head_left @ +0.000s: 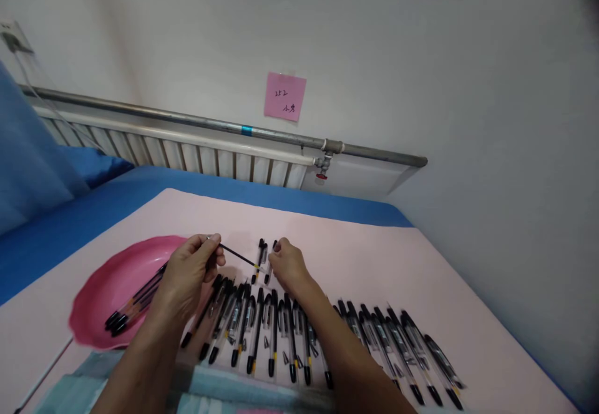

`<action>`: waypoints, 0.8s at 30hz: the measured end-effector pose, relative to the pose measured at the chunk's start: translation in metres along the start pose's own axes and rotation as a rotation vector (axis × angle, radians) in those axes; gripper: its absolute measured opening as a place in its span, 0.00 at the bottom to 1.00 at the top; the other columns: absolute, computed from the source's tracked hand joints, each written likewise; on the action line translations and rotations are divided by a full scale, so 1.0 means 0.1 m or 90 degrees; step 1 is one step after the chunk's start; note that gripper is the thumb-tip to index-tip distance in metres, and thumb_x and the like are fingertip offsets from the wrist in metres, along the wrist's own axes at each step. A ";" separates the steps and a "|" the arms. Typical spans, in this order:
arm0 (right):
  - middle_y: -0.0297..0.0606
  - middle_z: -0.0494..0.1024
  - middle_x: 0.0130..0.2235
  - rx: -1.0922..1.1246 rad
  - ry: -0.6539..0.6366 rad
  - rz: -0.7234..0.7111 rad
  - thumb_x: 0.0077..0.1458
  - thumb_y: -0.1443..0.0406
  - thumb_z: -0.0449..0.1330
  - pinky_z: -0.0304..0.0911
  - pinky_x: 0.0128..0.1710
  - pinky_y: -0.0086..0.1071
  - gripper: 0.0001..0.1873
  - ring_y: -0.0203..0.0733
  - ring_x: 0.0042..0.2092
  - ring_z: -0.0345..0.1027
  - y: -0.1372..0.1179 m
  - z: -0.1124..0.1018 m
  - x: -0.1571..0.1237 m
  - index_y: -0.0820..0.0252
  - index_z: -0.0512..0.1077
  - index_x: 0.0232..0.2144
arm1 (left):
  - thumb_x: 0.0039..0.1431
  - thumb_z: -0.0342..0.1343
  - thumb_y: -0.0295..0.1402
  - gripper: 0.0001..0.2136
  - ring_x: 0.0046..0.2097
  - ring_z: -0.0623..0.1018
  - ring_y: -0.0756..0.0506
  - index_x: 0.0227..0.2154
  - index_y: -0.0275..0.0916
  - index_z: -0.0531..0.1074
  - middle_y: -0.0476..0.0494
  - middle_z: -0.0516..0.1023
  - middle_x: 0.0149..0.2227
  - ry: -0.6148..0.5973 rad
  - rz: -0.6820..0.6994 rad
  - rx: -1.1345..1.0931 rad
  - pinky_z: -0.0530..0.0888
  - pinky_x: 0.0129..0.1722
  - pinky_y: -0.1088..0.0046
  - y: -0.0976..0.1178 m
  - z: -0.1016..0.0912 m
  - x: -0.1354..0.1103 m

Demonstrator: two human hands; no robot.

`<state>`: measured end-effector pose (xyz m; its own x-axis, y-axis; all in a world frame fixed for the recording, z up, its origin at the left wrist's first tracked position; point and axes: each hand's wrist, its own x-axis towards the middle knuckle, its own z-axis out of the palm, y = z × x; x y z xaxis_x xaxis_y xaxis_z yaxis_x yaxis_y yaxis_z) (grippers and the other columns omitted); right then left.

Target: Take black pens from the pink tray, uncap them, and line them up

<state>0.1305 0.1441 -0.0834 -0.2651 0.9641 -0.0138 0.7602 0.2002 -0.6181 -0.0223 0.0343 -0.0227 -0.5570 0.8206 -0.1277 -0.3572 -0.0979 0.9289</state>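
My left hand (189, 270) is closed in a pinch on the end of a thin black pen refill (236, 255), which slants down to the right. My right hand (287, 267) is closed on the refill's other end, right beside two clear pen barrels with black caps (262, 257) that lie on the pink sheet (374, 264). Below both hands several black-capped pens (262, 330) lie side by side in a row, and several more (402, 345) lie in a row to the right of my right forearm.
A pink tray (110, 280) with several pens (133, 305) in it sits at the left. A folded teal cloth (79, 389) lies at the near edge. Blue bedding (70, 208), a radiator (187, 152), a pipe and a pink note (284, 96) on the wall are behind.
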 end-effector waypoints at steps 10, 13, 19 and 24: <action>0.39 0.73 0.29 0.053 -0.015 -0.040 0.49 0.69 0.53 0.55 0.29 0.28 0.07 0.37 0.30 0.63 -0.17 -0.25 -0.11 0.63 0.70 0.30 | 0.41 0.63 0.38 0.12 0.19 0.66 0.55 0.20 0.36 0.66 0.50 0.69 0.18 -0.029 -0.024 0.042 0.53 0.13 0.84 -0.03 -0.01 0.01; 0.34 0.73 0.27 0.166 -0.124 -0.121 0.51 0.65 0.53 0.56 0.29 0.25 0.08 0.33 0.28 0.63 -0.37 -0.45 -0.26 0.61 0.72 0.28 | 0.43 0.62 0.38 0.13 0.18 0.64 0.57 0.20 0.35 0.65 0.51 0.69 0.18 -0.054 -0.044 0.076 0.53 0.14 0.84 -0.06 0.02 -0.01; 0.30 0.70 0.25 0.188 -0.243 -0.257 0.48 0.66 0.57 0.54 0.28 0.24 0.05 0.31 0.28 0.61 -0.60 -0.54 -0.50 0.61 0.73 0.26 | 0.45 0.60 0.40 0.13 0.16 0.61 0.57 0.21 0.36 0.65 0.52 0.69 0.17 -0.096 -0.060 0.089 0.53 0.14 0.83 -0.11 0.07 -0.04; 0.31 0.70 0.23 0.100 -0.236 -0.236 0.47 0.68 0.56 0.53 0.27 0.24 0.05 0.32 0.28 0.62 -0.45 -0.52 -0.38 0.61 0.71 0.22 | 0.44 0.61 0.38 0.12 0.18 0.63 0.57 0.20 0.36 0.65 0.52 0.68 0.18 -0.018 -0.008 0.057 0.53 0.14 0.83 -0.02 0.00 0.00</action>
<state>0.1370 0.1071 -0.0144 -0.7110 0.7025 -0.0311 0.4857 0.4586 -0.7442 -0.0215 0.0350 -0.0245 -0.5308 0.8372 -0.1315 -0.2949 -0.0370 0.9548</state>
